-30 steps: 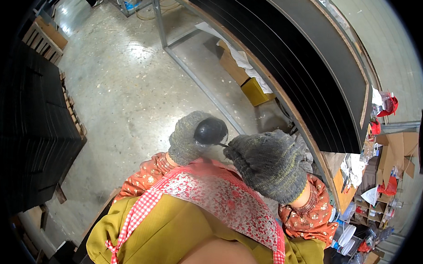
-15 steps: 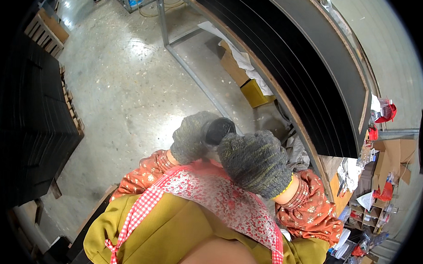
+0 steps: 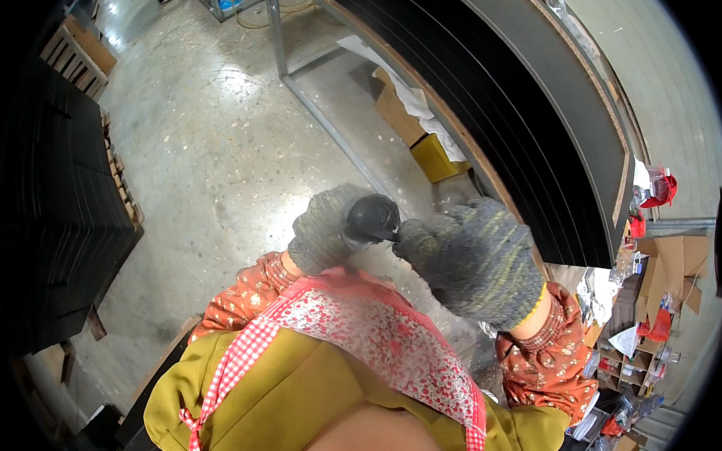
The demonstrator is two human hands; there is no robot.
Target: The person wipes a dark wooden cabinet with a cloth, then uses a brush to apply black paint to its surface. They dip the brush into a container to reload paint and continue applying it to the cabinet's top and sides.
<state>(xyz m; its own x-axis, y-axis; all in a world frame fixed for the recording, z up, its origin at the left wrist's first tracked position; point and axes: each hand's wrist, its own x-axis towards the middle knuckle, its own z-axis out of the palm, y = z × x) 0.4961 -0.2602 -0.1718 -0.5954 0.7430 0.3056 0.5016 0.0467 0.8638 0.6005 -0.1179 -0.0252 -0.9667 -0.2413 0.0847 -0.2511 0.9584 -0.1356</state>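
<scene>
At far left, one stack of black panels [image 3: 55, 215] is seen on the floor [image 3: 212, 157]. Near the middle, one round black knob [image 3: 371, 218] is gripped by the gloved left hand [image 3: 323, 230], held in the air in front of the apron [image 3: 373, 337]. The knob's right side is touched by the gloved right hand [image 3: 475, 260], whose fingers are curled; whether anything is pinched there cannot be told. Further right, one yellow box [image 3: 436, 156] lies under the long tabletop [image 3: 555, 145].

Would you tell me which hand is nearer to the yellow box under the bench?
Right. The right hand is just below and right of the yellow box; the left hand, holding the black knob, is farther left.
</scene>
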